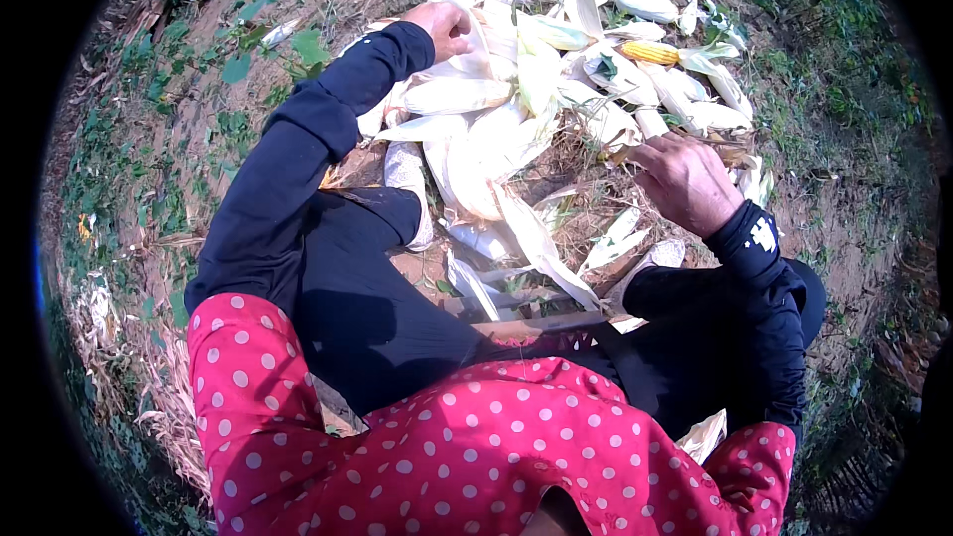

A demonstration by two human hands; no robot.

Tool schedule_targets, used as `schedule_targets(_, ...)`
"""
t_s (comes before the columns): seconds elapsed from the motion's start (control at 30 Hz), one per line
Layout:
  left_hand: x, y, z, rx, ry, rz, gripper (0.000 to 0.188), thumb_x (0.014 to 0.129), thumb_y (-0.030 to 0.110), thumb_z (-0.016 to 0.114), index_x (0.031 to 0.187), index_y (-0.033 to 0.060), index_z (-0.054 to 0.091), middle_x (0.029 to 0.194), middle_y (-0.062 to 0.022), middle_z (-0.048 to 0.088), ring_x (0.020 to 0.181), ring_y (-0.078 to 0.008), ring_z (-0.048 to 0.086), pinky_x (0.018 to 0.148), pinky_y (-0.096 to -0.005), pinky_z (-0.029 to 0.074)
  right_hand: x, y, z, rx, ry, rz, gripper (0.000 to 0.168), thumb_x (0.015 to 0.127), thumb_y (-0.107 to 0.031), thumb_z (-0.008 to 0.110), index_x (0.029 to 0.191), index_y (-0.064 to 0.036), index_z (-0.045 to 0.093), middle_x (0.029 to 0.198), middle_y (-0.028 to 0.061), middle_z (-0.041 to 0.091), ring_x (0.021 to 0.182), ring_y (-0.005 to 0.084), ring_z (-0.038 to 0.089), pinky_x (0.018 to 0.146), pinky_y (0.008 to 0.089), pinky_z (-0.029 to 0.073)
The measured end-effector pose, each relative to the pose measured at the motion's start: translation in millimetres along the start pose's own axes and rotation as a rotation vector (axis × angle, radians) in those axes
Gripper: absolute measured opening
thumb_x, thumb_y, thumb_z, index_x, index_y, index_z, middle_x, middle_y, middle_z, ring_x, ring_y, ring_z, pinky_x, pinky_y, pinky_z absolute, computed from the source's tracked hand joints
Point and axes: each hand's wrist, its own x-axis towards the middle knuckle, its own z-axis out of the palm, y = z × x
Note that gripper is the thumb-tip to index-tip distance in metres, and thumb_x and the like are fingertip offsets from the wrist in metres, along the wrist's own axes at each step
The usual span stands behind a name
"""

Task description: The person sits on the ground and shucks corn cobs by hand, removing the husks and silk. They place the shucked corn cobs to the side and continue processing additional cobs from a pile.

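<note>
A pile of maize ears in pale husks (458,97) lies on the ground before me. My left hand (441,28) is at the pile's far left edge, fingers curled against a pale husk; glare hides whether it grips anything. At the right side of the pile is my right hand (689,182), its thumb and fingers drawn together by the brownish end of a husk (616,154). What lies between those fingertips is too small to make out. Farther back, one ear with bare yellow kernels (649,53) has its husk peeled back.
Loose husk leaves (540,242) lie between my light-patterned shoes (406,182). Under me is a low seat with a wooden edge (536,327). Green leafy plants (237,67) grow to the left, with dry husks (175,406) nearer. Grass (834,89) borders the right side.
</note>
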Motion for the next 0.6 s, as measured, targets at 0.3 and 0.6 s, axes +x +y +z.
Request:
schedule_targets(0.3,-17,72,256,0.022,-0.191,-0.402,0.061,0.060,0.023,0.080,0.107,0.0018,0.048,0.104,-0.0159,0.054,0.099,-0.0357,0.055,0.085,-0.0408,0.048,-24,15,1,0.021,-0.063,0.139,0.014,0.073,-0.010,0.061,0.084,-0.004,0.056,0.075,0.0104,0.056,0.076,0.0294,0.057,0.067,0.0392,0.047)
schedule_targets(0.6,-27,65,254,-0.041,-0.086,-0.474,0.045,0.061,0.019,0.075,0.097,0.0004,0.054,0.102,-0.0195,0.055,0.097,-0.0356,0.056,0.081,-0.0427,0.047,-24,20,2,-0.003,0.037,0.092,0.007,0.070,-0.005,0.056,0.077,-0.004,0.056,0.068,0.0112,0.058,0.069,0.0302,0.061,0.060,0.0393,0.048)
